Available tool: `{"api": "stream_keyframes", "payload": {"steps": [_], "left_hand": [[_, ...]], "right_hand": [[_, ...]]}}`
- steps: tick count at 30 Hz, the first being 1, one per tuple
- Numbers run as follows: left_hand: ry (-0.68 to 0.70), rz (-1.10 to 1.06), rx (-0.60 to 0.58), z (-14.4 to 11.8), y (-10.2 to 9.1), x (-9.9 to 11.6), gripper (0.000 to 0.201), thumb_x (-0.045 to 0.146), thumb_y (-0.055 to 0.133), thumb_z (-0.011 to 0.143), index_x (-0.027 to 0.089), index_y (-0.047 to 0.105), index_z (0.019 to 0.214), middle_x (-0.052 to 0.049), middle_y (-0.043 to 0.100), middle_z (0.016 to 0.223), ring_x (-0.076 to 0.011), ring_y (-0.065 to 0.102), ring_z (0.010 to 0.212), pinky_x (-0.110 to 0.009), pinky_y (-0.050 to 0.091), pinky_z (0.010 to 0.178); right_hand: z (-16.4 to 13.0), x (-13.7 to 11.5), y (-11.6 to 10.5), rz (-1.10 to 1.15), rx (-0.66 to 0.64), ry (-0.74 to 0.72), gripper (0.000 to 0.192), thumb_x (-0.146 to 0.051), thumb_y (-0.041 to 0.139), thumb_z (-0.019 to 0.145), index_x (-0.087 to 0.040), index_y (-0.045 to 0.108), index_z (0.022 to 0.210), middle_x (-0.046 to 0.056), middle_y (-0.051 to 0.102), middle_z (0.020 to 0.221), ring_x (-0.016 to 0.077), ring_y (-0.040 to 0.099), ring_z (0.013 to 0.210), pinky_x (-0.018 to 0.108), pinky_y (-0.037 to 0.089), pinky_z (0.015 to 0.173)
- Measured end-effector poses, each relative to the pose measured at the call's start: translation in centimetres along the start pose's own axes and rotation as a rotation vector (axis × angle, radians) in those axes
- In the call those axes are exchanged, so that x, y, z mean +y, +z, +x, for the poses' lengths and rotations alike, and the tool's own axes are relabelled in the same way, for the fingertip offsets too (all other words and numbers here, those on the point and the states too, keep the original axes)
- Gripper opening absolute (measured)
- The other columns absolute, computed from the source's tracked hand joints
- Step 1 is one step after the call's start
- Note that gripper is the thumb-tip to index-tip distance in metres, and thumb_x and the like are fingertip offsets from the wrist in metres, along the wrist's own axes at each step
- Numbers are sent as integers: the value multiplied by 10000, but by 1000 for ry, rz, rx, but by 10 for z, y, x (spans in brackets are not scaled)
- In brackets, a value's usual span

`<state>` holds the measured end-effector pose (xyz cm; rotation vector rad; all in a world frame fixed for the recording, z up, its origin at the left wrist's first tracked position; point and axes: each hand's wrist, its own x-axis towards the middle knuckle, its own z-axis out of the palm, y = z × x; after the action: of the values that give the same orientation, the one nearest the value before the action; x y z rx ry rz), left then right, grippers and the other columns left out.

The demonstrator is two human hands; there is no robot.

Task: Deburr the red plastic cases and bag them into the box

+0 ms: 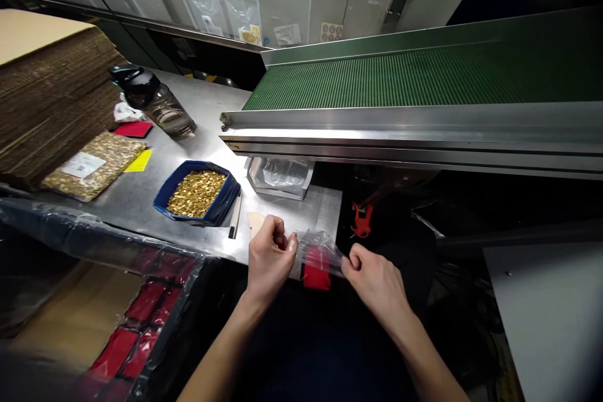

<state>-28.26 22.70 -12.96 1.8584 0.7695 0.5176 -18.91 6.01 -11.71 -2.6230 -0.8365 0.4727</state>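
Between my hands a clear plastic bag (315, 239) is stretched by its edges, with a red item (317, 271) hanging in its lower part at the table's front edge. My left hand (272, 257) pinches one side of the bag, thumb against curled fingers. The opposite side is gripped by my right hand (375, 276), whose fingers are curled in. Just behind my left hand lies a pale, flat piece (255, 222), partly covered by the hand. What exactly the red item is cannot be made out.
A blue bin (160, 206) of small gold pieces stands left, beside a utility knife (235, 217). Behind are a grey tray (277, 190) of clear bags, a water bottle (162, 103) and a green conveyor (377, 78). A lined box (70, 314) at lower left holds bagged red items.
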Motion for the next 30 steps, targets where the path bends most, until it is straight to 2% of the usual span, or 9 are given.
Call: {"api": "stream_keyframes", "payload": {"steps": [3,5,8,10,13,17,20,25,30], "left_hand": [[5,4,-114,-6,-11,0,188,100,569,789,243,453,750,55,445,660,-149,428,607,-274,325,610],[-4,1,-268,-14,-15,-1,180,85,548,772,236,459,728,50,463,653,-148,431,600,-273,316,598],[-57,-1,-325,-25,-25,-9,157,104,568,782,227,486,730,41,499,679,-149,458,635,-262,330,609],[-155,-64,-325,-27,-36,-20,141,160,627,808,223,512,759,46,495,688,-140,455,631,-245,331,591],[-363,-240,-281,-28,-55,-42,265,327,745,829,219,506,787,76,434,654,-101,386,544,-215,273,515],[-500,-436,-151,-29,-69,-68,405,422,840,780,200,502,786,91,437,638,-58,332,504,-182,224,485],[-593,-586,-73,-24,-68,-74,450,429,894,723,192,521,805,94,453,610,-48,334,482,-169,225,467],[-634,-689,-70,-6,-59,-71,484,436,922,677,200,539,853,106,461,574,-42,339,436,-166,235,433],[-636,-708,-95,-1,-55,-70,453,421,909,711,193,543,849,96,484,571,-36,348,427,-164,219,415]], "right_hand": [[7,-8,8,-6,102,-132,71,-192,579,857,-250,575,817,39,669,810,201,570,697,302,274,595],[16,-20,11,92,112,-104,147,-222,557,889,-241,561,744,20,632,721,181,533,643,308,266,597],[30,-34,9,203,50,-7,288,-275,543,926,-230,519,642,-19,541,581,155,477,559,298,272,584],[32,-32,2,288,-73,-104,104,-300,645,875,-244,625,790,-23,658,744,155,582,669,261,370,627],[17,-8,-5,513,-245,-165,409,-402,781,807,-286,638,1172,7,712,1132,174,669,943,253,493,803],[-24,32,20,676,-527,151,415,-583,557,971,-194,679,891,21,719,800,141,650,662,244,478,619],[-50,36,55,958,-738,369,484,-638,621,919,-172,702,1020,46,758,874,95,612,514,206,441,486],[-50,10,83,1440,-594,743,491,-555,819,808,-184,696,1106,101,746,1189,70,675,619,149,490,466],[-36,4,89,1549,-489,877,490,-504,897,739,-206,714,1081,23,741,1024,45,660,586,114,461,432]]}}
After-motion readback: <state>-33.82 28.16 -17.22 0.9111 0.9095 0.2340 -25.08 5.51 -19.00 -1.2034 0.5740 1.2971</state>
